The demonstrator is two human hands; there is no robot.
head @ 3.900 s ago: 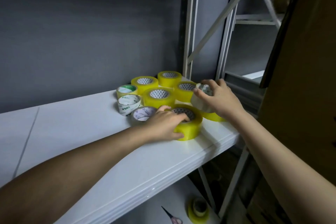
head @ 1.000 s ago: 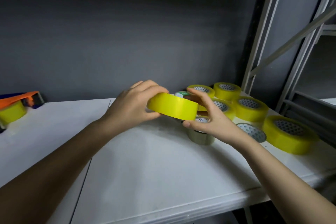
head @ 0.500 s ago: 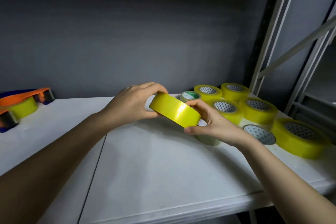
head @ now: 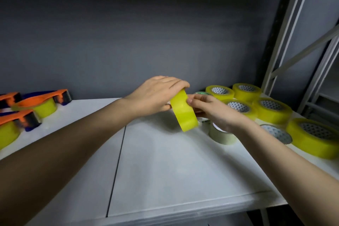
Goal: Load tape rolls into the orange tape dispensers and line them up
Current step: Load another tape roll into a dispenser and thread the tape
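Note:
A yellow tape roll (head: pixel 184 113) is held on edge above the middle of the white shelf (head: pixel 165 167). My left hand (head: pixel 156 95) grips it from the top and left. My right hand (head: pixel 212 111) pinches its right rim with thumb and fingers. Two orange tape dispensers (head: pixel 43 100) (head: pixel 17 117) with yellow rolls in them lie at the shelf's far left; a third orange dispenser (head: pixel 8 97) shows at the edge. Several loose yellow rolls (head: pixel 271 109) lie flat at the right, the biggest roll (head: pixel 313 136) nearest the edge.
A pale clear roll (head: pixel 221 135) and a flat white-cored roll (head: pixel 277 133) lie under my right wrist. A small green-cored roll (head: pixel 201 93) peeks out behind my hands. Grey metal rack posts (head: pixel 286 29) rise at the right. A dark wall backs the shelf.
I lifted the yellow roll from the pile and brought it left. Over the last second it tipped from nearly flat to standing on edge, and the view shifted left, showing more dispensers.

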